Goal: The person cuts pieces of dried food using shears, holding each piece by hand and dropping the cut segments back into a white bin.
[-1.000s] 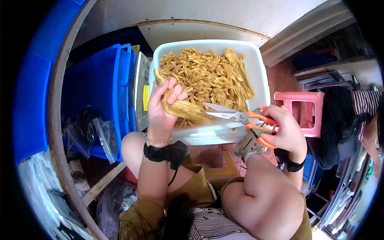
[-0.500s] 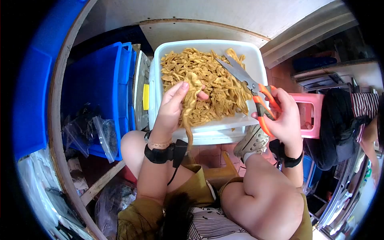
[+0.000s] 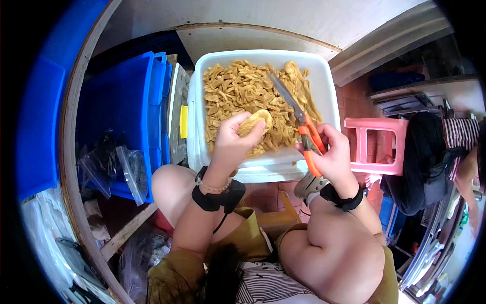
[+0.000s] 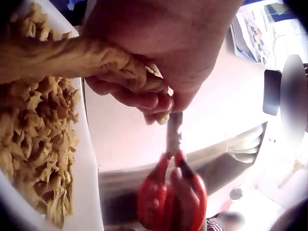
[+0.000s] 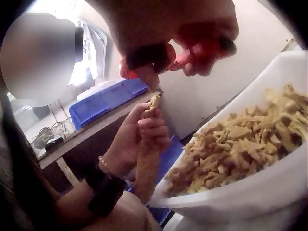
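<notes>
Works low down in a cramped corner, above reddish floor tiles (image 3: 264,196), facing pale wall panels (image 3: 253,38). Has blue crates (image 3: 119,96) standing to the left, beyond a wooden frame (image 3: 76,101), and a pink stool (image 3: 377,123) near on the right. Shows, farther right, dark cloth and part of another person in striped clothing (image 3: 458,131).

Grips in the left hand (image 3: 230,139) a yellowish-brown strip (image 3: 258,123), with fingers and thumb curled round it, above the near part of a white tub (image 3: 324,83). Leaves one end of the strip sticking out past the fingers, and a longer length trailing back past the wrist, clearest in the left wrist view. Holds in the right hand (image 3: 334,154) orange-handled scissors (image 3: 301,119), fingers wrapped round the handles, blades together and pointing away over the tub. Keeps a gap between strip and scissors in the head view.

Contains, in the tub, a broad heap of short brown pieces (image 3: 238,91), with longer lengths (image 3: 298,83) along the right side and bare white plastic beyond them. Includes clear plastic bags (image 3: 134,175) in front of the crates, with dark contents too unclear to name
</notes>
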### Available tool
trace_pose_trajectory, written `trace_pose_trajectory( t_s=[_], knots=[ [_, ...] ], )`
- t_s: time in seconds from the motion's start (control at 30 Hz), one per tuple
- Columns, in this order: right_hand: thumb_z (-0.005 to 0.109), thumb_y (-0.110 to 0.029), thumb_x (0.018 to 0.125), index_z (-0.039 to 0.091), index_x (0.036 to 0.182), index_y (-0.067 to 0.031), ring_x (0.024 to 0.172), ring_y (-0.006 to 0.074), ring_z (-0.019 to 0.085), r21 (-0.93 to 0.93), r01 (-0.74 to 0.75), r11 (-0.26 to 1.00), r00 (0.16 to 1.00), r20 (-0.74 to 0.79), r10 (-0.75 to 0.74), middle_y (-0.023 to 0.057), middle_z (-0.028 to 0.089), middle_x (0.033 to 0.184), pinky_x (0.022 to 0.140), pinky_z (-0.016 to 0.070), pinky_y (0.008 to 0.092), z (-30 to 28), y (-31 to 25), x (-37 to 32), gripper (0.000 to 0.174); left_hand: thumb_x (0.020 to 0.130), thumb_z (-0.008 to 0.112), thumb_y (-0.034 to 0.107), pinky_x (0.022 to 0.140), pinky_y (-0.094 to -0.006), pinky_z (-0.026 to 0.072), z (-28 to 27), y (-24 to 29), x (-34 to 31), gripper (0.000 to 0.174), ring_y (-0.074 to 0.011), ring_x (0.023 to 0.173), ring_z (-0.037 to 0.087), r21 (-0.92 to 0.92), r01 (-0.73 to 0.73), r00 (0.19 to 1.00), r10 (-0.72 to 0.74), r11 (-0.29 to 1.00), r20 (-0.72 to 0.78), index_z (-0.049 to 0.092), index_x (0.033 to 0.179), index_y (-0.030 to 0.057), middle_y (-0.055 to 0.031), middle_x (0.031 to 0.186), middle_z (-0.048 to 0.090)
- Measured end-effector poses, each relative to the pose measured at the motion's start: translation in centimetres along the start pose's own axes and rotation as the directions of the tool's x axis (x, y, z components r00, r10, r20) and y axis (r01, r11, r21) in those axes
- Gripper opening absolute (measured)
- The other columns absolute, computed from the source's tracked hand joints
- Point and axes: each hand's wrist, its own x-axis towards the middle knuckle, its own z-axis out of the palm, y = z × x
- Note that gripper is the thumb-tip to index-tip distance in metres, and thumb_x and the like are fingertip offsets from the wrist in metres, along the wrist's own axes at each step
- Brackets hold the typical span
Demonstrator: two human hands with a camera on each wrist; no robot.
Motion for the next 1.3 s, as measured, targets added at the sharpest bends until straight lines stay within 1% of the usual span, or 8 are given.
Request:
trace_pose_trajectory(
  t_s=[0.13, 0.43, 0.67, 0.93, 1.03, 1.13, 1.2, 1.3],
  knots=[
    [0.081, -0.011, 0.070, 0.053, 0.076, -0.0075, 0.059, -0.0021, 0.039, 0.485, -0.212, 0.849, 0.977, 0.083, 0.197, -0.0092, 0.045, 0.064, 0.052, 0.0321, 0.0159, 0.4, -0.9, -0.1, 0.029, 0.081, 0.066, 0.011, 0.052, -0.0212, 0.0395, 1.0, -0.6, -0.5, 0.013, -0.0021, 0.059, 0.046, 0.211, -0.147, 0.987, 0.130, 0.966, 0.093, 0.061, 0.077, 0.0003, 0.0042, 0.065, 0.056],
    [0.078, -0.006, 0.071, 0.057, 0.091, -0.0063, 0.072, 0.0012, 0.053, 0.648, -0.292, 0.704, 0.953, 0.257, 0.158, -0.0043, 0.058, 0.080, 0.064, 0.0430, 0.0165, -0.1, -0.6, 0.0, 0.029, 0.082, 0.066, 0.011, 0.052, -0.0196, 0.0393, 4.0, -2.1, -2.1, 0.010, -0.0024, 0.060, 0.051, 0.361, -0.128, 0.975, 0.051, 0.924, 0.214, 0.062, 0.080, 0.0019, 0.0010, 0.064, 0.058],
    [0.077, -0.005, 0.072, 0.056, 0.090, -0.0054, 0.069, 0.0043, 0.055, 0.662, -0.269, 0.699, 0.955, 0.280, 0.101, -0.0019, 0.059, 0.080, 0.062, 0.0450, 0.0190, -0.9, -0.2, 0.4, 0.027, 0.089, 0.058, 0.015, 0.053, -0.0205, 0.0429, 3.7, -1.7, -2.2, 0.016, -0.0064, 0.060, 0.054, -0.007, 0.163, 0.927, -0.150, 0.987, 0.345, 0.061, 0.089, -0.0006, -0.0019, 0.071, 0.059],
    [0.076, -0.011, 0.067, 0.050, 0.090, -0.0085, 0.057, 0.0109, 0.053, 0.712, -0.494, 0.499, 0.847, 0.524, 0.091, 0.0037, 0.056, 0.079, 0.051, 0.0420, 0.0221, -1.5, 1.3, 0.7, 0.035, 0.093, 0.052, 0.025, 0.059, -0.0205, 0.0443, 3.9, -1.4, -2.6, 0.029, -0.0080, 0.064, 0.055, -0.219, 0.344, 0.803, -0.165, 0.913, 0.573, 0.060, 0.098, -0.0024, -0.0034, 0.075, 0.059],
    [0.078, -0.015, 0.070, 0.054, 0.081, -0.0065, 0.057, 0.0080, 0.054, 0.687, -0.514, 0.513, 0.838, 0.529, 0.131, 0.0009, 0.059, 0.072, 0.050, 0.0428, 0.0203, -2.0, 1.3, 1.2, 0.028, 0.094, 0.050, 0.029, 0.060, -0.0210, 0.0443, 3.9, -2.3, -2.3, 0.035, -0.0102, 0.069, 0.056, -0.262, 0.304, 0.832, -0.122, 0.916, 0.541, 0.058, 0.097, -0.0042, -0.0078, 0.085, 0.059],
    [0.078, -0.019, 0.070, 0.055, 0.082, -0.0038, 0.055, 0.0083, 0.054, 0.469, -0.503, 0.726, 0.853, 0.403, 0.332, 0.0021, 0.057, 0.067, 0.049, 0.0433, 0.0229, -2.3, 1.7, 1.5, 0.030, 0.095, 0.048, 0.033, 0.062, -0.0209, 0.0449, 3.8, -2.3, -1.6, 0.039, -0.0115, 0.082, 0.057, -0.431, 0.122, 0.896, 0.088, 0.894, 0.436, 0.058, 0.103, -0.0042, -0.0132, 0.114, 0.054],
    [0.078, -0.020, 0.069, 0.055, 0.082, -0.0014, 0.051, 0.0153, 0.055, -0.030, -0.165, 0.986, 0.968, 0.186, 0.168, 0.0058, 0.057, 0.064, 0.048, 0.0435, 0.0283, -2.8, 1.4, 1.0, 0.032, 0.095, 0.047, 0.035, 0.065, -0.0212, 0.0452, 4.1, -1.5, -1.6, 0.043, -0.0122, 0.093, 0.056, -0.352, 0.026, 0.963, 0.071, 0.936, 0.259, 0.058, 0.108, -0.0036, -0.0155, 0.136, 0.040],
    [0.077, -0.020, 0.064, 0.056, 0.085, -0.0020, 0.067, 0.0266, 0.058, -0.311, 0.151, 0.938, 0.983, 0.147, -0.110, 0.0093, 0.060, 0.076, 0.062, 0.0460, 0.0334, -3.4, -0.8, 1.0, 0.035, 0.096, 0.045, 0.027, 0.077, -0.0241, 0.0447, 3.5, -2.0, -1.5, 0.037, -0.0128, 0.096, 0.056, -0.374, 0.029, 0.942, 0.100, 0.927, 0.320, 0.057, 0.113, -0.0040, -0.0135, 0.134, 0.042]
  ],
)
